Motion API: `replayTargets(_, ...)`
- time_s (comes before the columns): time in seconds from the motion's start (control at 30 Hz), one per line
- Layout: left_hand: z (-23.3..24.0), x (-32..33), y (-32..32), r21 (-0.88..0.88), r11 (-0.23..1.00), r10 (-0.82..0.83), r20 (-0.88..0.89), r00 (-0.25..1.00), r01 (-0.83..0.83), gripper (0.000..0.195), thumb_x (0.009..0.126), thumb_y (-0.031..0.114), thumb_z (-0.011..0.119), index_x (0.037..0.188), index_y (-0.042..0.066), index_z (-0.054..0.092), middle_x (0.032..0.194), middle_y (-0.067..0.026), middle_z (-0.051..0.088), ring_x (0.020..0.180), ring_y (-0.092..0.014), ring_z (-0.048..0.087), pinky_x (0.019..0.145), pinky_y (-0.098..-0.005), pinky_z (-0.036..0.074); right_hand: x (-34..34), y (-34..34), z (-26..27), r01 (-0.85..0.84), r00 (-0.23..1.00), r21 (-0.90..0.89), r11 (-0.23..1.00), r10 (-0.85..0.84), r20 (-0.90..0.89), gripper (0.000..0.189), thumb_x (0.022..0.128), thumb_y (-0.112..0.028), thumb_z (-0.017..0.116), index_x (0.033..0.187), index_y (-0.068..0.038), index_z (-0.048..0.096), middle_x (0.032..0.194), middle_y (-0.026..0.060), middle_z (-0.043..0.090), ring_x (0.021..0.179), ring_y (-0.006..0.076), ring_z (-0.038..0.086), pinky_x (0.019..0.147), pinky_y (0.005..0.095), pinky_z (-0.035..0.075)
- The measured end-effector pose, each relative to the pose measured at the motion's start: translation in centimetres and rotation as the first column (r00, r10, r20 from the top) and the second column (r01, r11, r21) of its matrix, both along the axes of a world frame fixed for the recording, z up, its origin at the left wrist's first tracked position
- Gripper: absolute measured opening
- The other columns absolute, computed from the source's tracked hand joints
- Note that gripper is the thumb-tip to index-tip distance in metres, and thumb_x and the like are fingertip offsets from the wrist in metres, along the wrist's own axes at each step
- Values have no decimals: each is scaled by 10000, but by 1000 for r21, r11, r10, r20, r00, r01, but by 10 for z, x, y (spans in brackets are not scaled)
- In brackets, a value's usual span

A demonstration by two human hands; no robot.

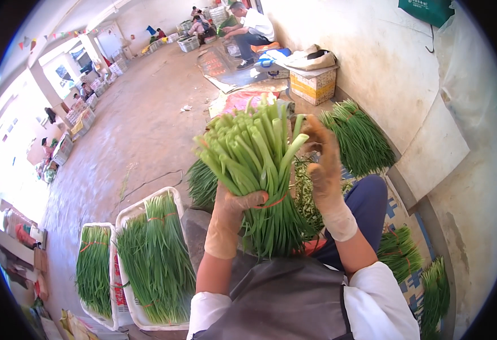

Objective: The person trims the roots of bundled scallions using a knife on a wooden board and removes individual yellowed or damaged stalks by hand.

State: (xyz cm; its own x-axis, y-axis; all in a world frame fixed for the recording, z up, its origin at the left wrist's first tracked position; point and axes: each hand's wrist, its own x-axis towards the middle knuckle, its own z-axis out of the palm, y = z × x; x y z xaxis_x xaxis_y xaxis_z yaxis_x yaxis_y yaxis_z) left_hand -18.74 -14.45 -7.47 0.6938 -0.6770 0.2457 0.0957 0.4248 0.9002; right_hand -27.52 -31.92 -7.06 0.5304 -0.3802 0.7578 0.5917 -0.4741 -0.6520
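Observation:
A thick bundle of green vegetable stalks point(257, 157), probably garlic chives or a like leafy stem, is held up before my chest with its pale cut ends pointing away from me. An orange-red band point(274, 202) goes around its middle. My left hand point(240, 208), in a thin tan glove, grips the bundle near the band, thumb on top. On the right of the bundle, my gloved right hand point(327, 165) is raised with its fingers apart and curved. Its fingertips are blurred and close to the outermost stalks; whether they touch cannot be told.
Two white plastic crates point(121, 238) of banded greens stand at my left. More green bundles point(359, 140) lie by the right wall, others point(401, 250) behind my knee. Trimmings point(306, 199) lie beneath my hands. A cardboard box point(314, 85) and a seated person point(252, 32) are ahead.

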Motion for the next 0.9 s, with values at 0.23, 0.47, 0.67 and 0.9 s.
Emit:
replayTargets(0.23, -35, 11, -20, 132, 951, 239, 254, 937, -278, 899, 533, 315, 947, 1266, 22, 517, 1229, -61, 611, 1114, -197, 585, 968, -339, 467, 2, -10, 25, -177, 939, 267, 947, 244, -243, 466, 842, -261, 758, 1189, 12, 610, 1077, 30, 584, 902, 106, 566, 788, 243, 457)
replayTargets(0.47, -56, 23, -23, 365, 913, 87, 257, 962, -180, 873, 536, 382, 930, 1260, 74, 553, 1210, -23, 633, 1142, -195, 574, 1038, -358, 400, 30, -28, -2, -29, 990, 94, 995, 41, -137, 257, 943, -225, 621, 824, -14, 533, 704, 61, 546, 584, 161, 518, 546, 298, 408)
replayTargets(0.67, -72, 18, -23, 374, 920, 9, 279, 960, -117, 759, 598, 383, 903, 1220, 82, 588, 1200, -16, 636, 1128, -188, 578, 1003, -375, 426, 46, -31, -14, -33, 996, 76, 997, 26, 85, 217, 973, -185, 565, 865, 2, 536, 714, 75, 532, 598, 176, 494, 575, 287, 410)
replayTargets(0.9, -80, 14, -19, 419, 901, -50, 365, 930, -116, 737, 608, 227, 916, 1252, 97, 582, 1149, 0, 664, 1055, -143, 604, 955, -341, 466, 47, -32, -6, -71, 983, 110, 991, 51, 178, 212, 995, -171, 527, 886, 10, 541, 721, 66, 521, 604, 144, 477, 584, 271, 407)
